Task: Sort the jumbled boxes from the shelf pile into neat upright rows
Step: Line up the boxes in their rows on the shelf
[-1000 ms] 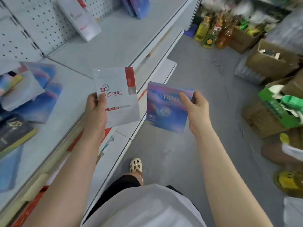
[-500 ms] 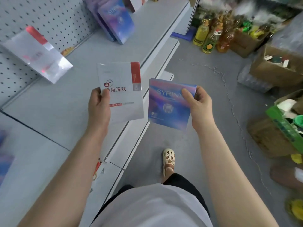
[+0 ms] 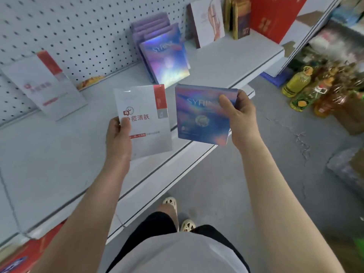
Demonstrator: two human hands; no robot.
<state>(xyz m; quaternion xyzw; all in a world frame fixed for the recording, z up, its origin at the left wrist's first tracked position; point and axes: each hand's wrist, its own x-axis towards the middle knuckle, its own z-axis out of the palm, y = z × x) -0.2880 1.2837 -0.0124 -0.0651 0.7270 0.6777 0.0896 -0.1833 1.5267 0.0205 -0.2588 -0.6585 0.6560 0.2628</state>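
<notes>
Since the earlier frame, both hands have stayed in front of the chest with their boxes, while the view has swung along the shelf, bringing a leaning row of shiny purple boxes into sight. A long grey shelf (image 3: 226,62) with a white pegboard back (image 3: 78,26) fills the left and top. On it, the row of purple boxes (image 3: 164,60) leans back against the pegboard, tilted rather than upright. Further left, a white box with a red stripe (image 3: 42,85) also leans on the pegboard, well apart from that row. At the far end of the shelf stand a red box (image 3: 273,16) and a pale box (image 3: 206,20). Bottles of yellow oil (image 3: 297,81) sit on the floor to the right. The left hand (image 3: 118,138) grips a white box (image 3: 145,119) by its lower left edge, thumb curled on the front. The right hand (image 3: 239,117) pinches a purple box (image 3: 201,113) at its top right corner, thumb across the front. The two held boxes are just beside each other, above the shelf's front edge.
</notes>
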